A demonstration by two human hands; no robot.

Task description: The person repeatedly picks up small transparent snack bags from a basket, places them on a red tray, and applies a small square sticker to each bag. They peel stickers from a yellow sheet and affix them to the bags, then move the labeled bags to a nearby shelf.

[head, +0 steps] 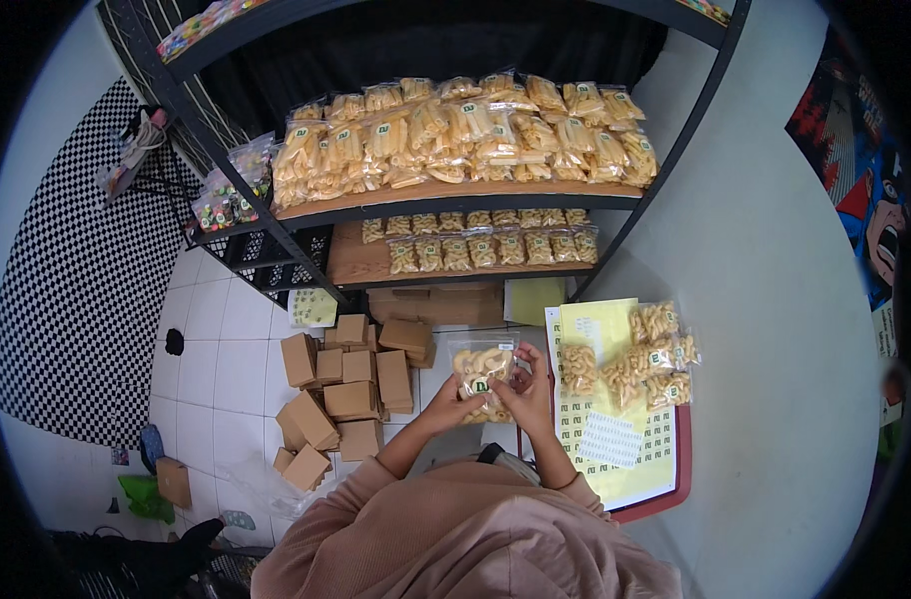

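Observation:
A clear plastic zip bag of curly, pale-yellow snack pieces [478,362] is held upright before me. My left hand [451,408] grips its lower left side, thumb on the front. On the right edge, my right hand [529,393] holds the same bag, with its thumb by a round printed sticker [481,385]. A small white label sits near the bag's top right corner. To my right, similar filled bags [654,322] lie on sticker sheets [654,479] over a low red-edged table [684,453]. A smaller white label sheet [611,439] rests there too.
Ahead stands a black metal rack with a wooden upper shelf [455,196] of stick-snack bags [425,138]. Its lower shelf [358,258] carries rows of curly-snack bags [481,251]. Brown cardboard boxes [350,400] are piled on the tiled floor [238,374] at left. A wall [762,299] bounds the right.

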